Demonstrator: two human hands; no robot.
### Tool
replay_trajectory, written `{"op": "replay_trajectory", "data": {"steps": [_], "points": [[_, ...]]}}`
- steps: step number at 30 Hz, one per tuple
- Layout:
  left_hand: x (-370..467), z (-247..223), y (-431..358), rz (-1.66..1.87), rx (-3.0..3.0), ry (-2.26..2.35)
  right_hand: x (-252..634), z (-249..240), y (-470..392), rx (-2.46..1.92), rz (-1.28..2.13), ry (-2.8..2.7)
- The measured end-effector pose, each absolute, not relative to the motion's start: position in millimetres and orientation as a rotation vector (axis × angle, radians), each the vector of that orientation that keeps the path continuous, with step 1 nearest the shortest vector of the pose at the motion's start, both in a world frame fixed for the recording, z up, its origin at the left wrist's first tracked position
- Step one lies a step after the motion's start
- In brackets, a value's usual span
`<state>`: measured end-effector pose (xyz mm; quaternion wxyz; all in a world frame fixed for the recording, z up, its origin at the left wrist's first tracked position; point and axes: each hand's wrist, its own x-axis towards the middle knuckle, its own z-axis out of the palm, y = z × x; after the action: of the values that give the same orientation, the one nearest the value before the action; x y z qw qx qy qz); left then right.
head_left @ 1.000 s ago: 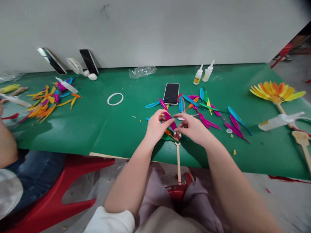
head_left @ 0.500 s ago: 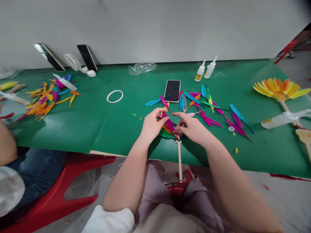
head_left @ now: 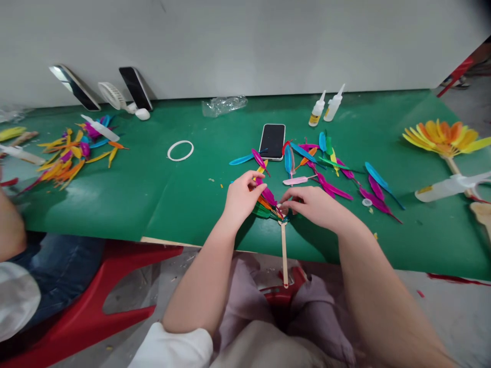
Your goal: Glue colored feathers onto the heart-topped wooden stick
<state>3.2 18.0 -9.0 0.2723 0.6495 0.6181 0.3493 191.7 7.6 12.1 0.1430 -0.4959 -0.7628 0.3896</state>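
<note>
On the green table's front edge lies a wooden-handled fan [head_left: 284,255], its thin stick jutting out toward my lap. Green, orange and magenta feathers spread leftward from its round head. My left hand [head_left: 241,199] is bent over them, thumb and index finger on a magenta feather [head_left: 268,196] whose quill end points at the fan's head. From the right, my right hand [head_left: 310,204] reaches in with bent fingers, its tips close together at the round head; whatever is between them is too small to make out.
Loose coloured feathers [head_left: 333,189] lie beyond my right hand, near a phone [head_left: 273,141]. Two glue bottles [head_left: 317,110] stand at the back. A white ring [head_left: 180,151] lies left. At right are a yellow feather fan [head_left: 445,138] and a glue bottle [head_left: 441,188]. Another person's arm [head_left: 11,225] shows left.
My right hand has drawn slightly right, its index finger pulled back from above the magenta feather to the fan's head. A pale pink feather beyond it shows more fully. My left hand stays nearly still.
</note>
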Motion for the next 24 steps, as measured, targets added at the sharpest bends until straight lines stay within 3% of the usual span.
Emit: {"op": "replay_trajectory", "data": {"steps": [16, 24], "points": [[5.4, -12.2, 17.0, 0.897, 1.862, 1.749, 195.9, 8.6, 6.5, -1.286, 1.179, -2.424], [22.3, -5.4, 24.5, 1.076, 1.889, 1.58, 189.2, 8.5, 12.5, -1.49, 0.91, -1.863]]}}
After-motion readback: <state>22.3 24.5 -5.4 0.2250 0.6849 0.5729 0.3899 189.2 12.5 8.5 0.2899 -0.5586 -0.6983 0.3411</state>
